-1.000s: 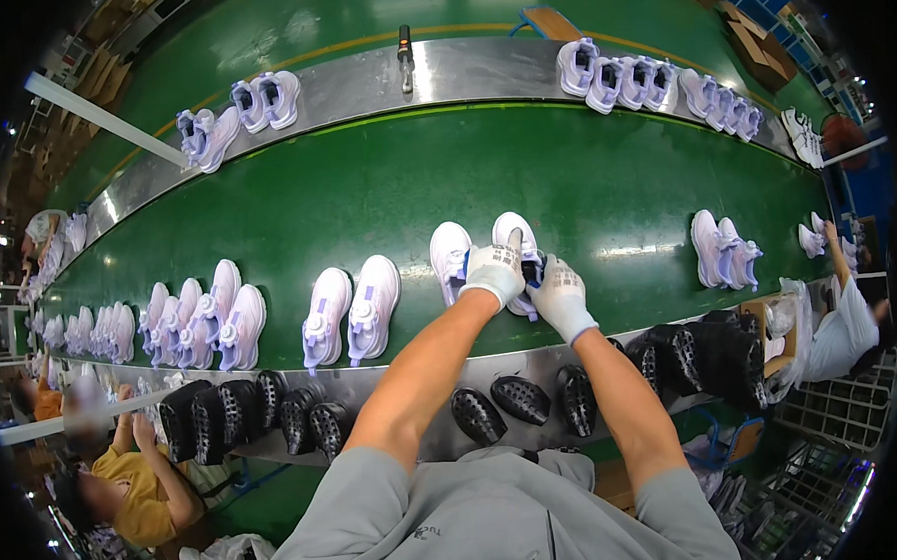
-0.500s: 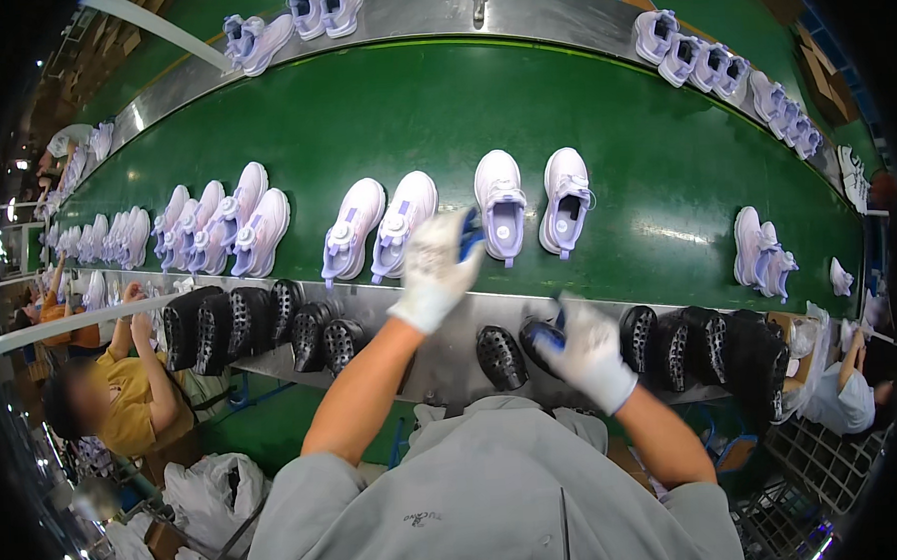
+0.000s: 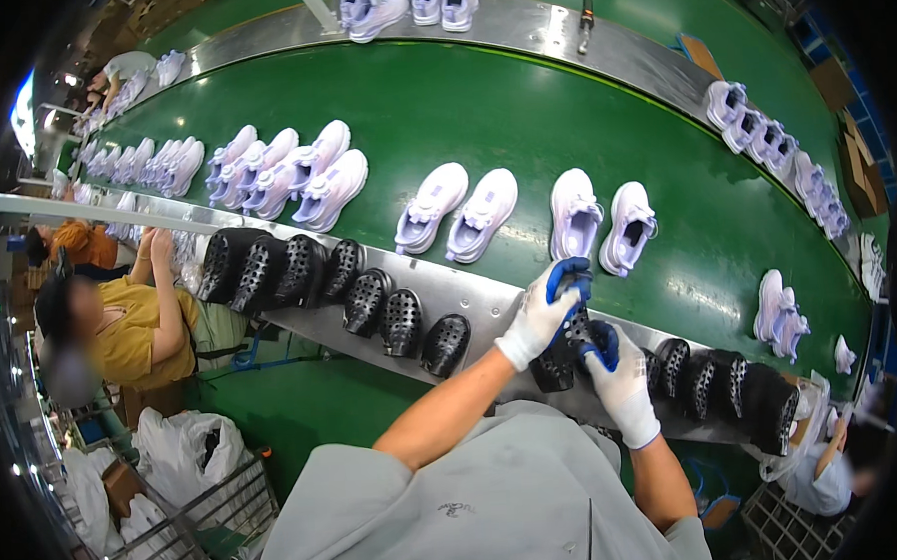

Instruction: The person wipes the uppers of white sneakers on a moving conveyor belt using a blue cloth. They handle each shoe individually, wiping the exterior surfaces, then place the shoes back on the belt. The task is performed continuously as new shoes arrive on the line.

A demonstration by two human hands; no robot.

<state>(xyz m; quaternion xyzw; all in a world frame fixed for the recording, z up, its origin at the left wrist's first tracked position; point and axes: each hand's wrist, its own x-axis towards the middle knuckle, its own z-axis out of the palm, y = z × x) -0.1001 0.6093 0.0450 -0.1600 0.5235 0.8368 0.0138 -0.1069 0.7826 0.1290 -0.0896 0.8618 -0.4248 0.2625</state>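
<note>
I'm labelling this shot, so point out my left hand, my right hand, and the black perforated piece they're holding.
left hand (image 3: 545,316), head view, back of the gloved hand.
right hand (image 3: 621,381), head view, back of the gloved hand.
black perforated piece (image 3: 554,367), head view, its lower holed surface below the left hand.

White plastic bags (image 3: 191,446) are lying at seven o'clock beside a wire cart; brown cardboard boxes (image 3: 857,162) are sitting at two o'clock.
</note>
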